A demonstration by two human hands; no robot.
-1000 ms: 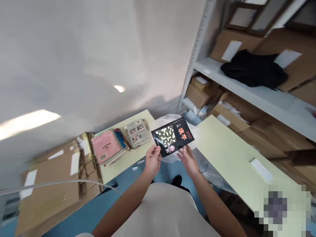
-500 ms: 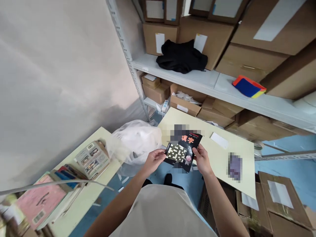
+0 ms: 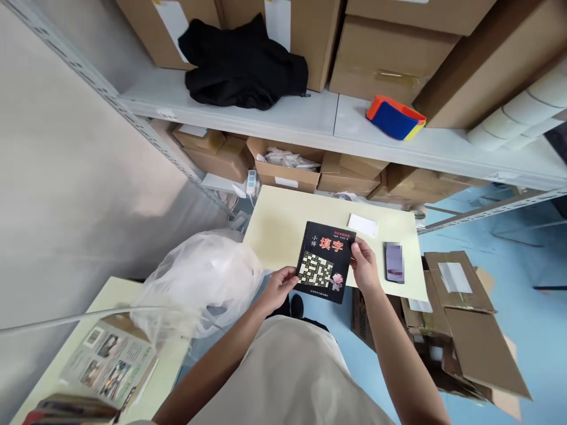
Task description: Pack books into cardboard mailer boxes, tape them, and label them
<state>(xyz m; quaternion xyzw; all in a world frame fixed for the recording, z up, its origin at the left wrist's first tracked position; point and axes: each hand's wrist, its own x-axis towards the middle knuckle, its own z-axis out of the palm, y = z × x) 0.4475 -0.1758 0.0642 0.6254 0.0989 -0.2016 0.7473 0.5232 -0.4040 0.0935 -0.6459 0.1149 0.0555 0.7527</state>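
A black crossword book (image 3: 325,262) with red title characters and a crossword grid on its cover is held up between my two hands, over the near edge of a pale yellow table (image 3: 283,224). My left hand (image 3: 280,288) pinches its lower left edge. At the upper right edge, my right hand (image 3: 365,265) grips it, thumb on the cover and fingers behind. On the table beyond the book lies a white card (image 3: 362,225). A phone (image 3: 394,262) rests to the right of my right hand.
A white plastic bag (image 3: 208,271) bulges left of the table. Books (image 3: 110,360) lie on another table at lower left. Opened cardboard boxes (image 3: 456,313) stand at right. The shelf (image 3: 319,115) ahead bears a black garment (image 3: 243,65), a coloured band (image 3: 396,118) and boxes.
My view has turned to the right, so the shelf and table sit further left. The book has come level and faces me more squarely, still in both hands.
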